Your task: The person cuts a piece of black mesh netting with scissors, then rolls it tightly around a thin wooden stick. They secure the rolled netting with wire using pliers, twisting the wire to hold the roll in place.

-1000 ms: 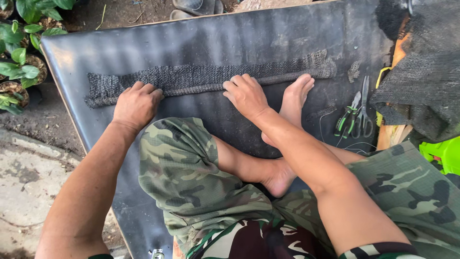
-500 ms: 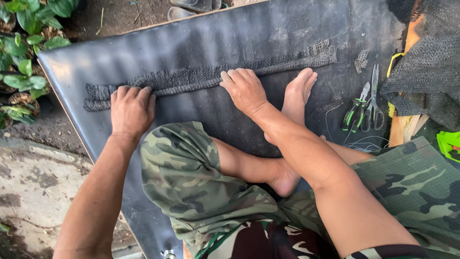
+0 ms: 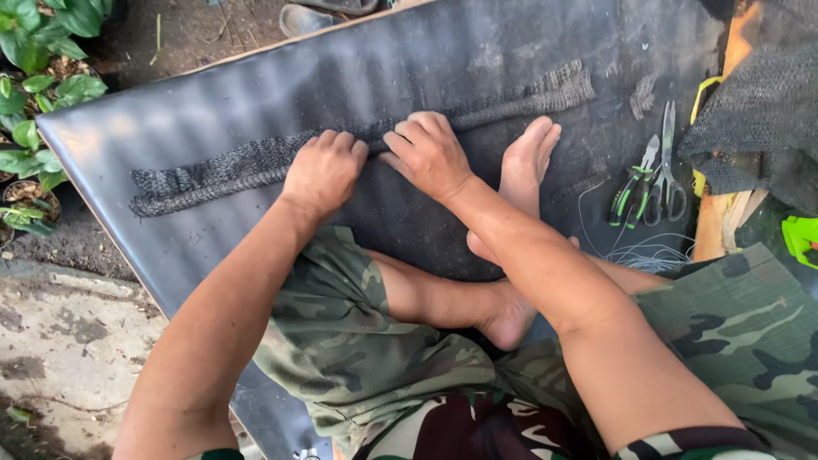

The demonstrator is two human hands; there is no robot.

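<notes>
A long roll of dark grey mesh netting (image 3: 213, 175) lies across a black sheet (image 3: 443, 60) spread on the ground. My left hand (image 3: 324, 170) presses down on the middle of the roll, fingers curled over it. My right hand (image 3: 429, 152) lies right beside it on the roll, fingers bent and almost touching the left. The roll's right end (image 3: 558, 89) reaches toward the sheet's upper right. I sit cross-legged in camouflage shorts, and my bare foot (image 3: 524, 166) rests on the sheet just right of my right hand.
Green-handled pliers (image 3: 629, 183) and scissors (image 3: 666, 170) lie on the sheet's right side, beside loose thin wire (image 3: 639, 251). A heap of dark netting (image 3: 767, 111) sits at the far right over a wooden board (image 3: 711, 226). Potted green plants (image 3: 34, 94) stand at left.
Both hands have slid toward each other along the roll and now sit side by side at its middle. The left hand moved right the most.
</notes>
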